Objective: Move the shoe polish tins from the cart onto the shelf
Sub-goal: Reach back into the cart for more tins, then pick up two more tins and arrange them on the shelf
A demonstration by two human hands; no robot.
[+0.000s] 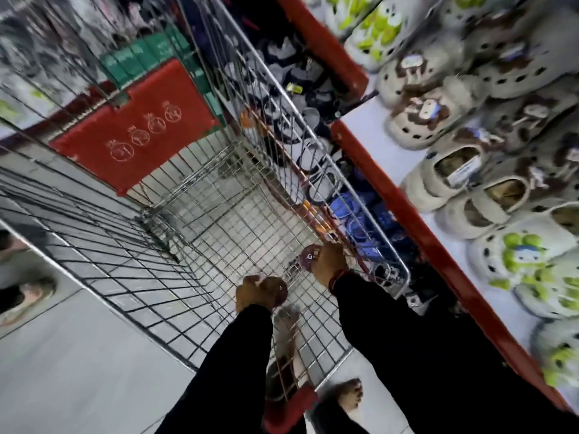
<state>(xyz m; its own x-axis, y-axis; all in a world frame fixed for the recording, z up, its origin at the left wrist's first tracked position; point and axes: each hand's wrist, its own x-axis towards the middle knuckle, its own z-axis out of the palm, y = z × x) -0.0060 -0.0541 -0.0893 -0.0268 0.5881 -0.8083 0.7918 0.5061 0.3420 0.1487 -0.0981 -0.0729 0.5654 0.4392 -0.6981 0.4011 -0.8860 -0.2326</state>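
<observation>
Motion blur softens most of the view. My left hand (pixel 257 294) closes over a round dark-red tin (pixel 279 295) low inside the wire cart (pixel 131 264); only the tin's edge shows past my knuckles, its label hidden. My right hand (pixel 329 261) grips a second tin (pixel 309 254) near the cart's right wall, fingers wrapped over its rim, the lid print unreadable. Black sleeves (pixel 398 333) cover both forearms. The cart is a chrome grid with a red plastic flap (pixel 138 142) at its far end. It stands on pale grey floor tiles (pixel 78 371). Beside it on the right runs the white shelf (pixel 407 142) with a red front edge, packed with perforated foam clogs (pixel 429 120), their details smeared
</observation>
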